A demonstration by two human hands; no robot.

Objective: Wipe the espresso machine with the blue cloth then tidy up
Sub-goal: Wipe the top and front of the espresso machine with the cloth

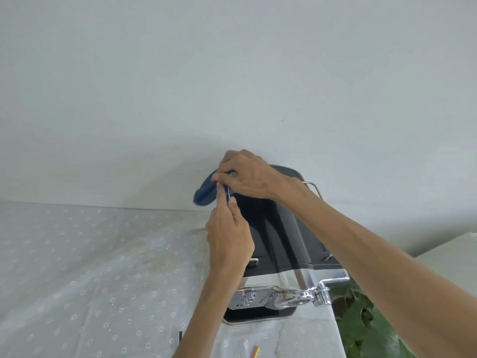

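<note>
Both hands met at the far left top corner of the espresso machine (pixel 273 236), pinching the blue cloth (pixel 205 193), which bulged leftward past the machine's edge. The left hand (pixel 228 236) gripped it from below, the right hand (pixel 247 177) from above, neither nearer. Unwiped black top stretched toward the camera; the chrome front (pixel 291 293) lay nearest, leaves (pixel 366 321) alongside on the right.

left grip (pixel 229 236): bare, no sleeve | right grip (pixel 247 177): bare, no sleeve
</note>
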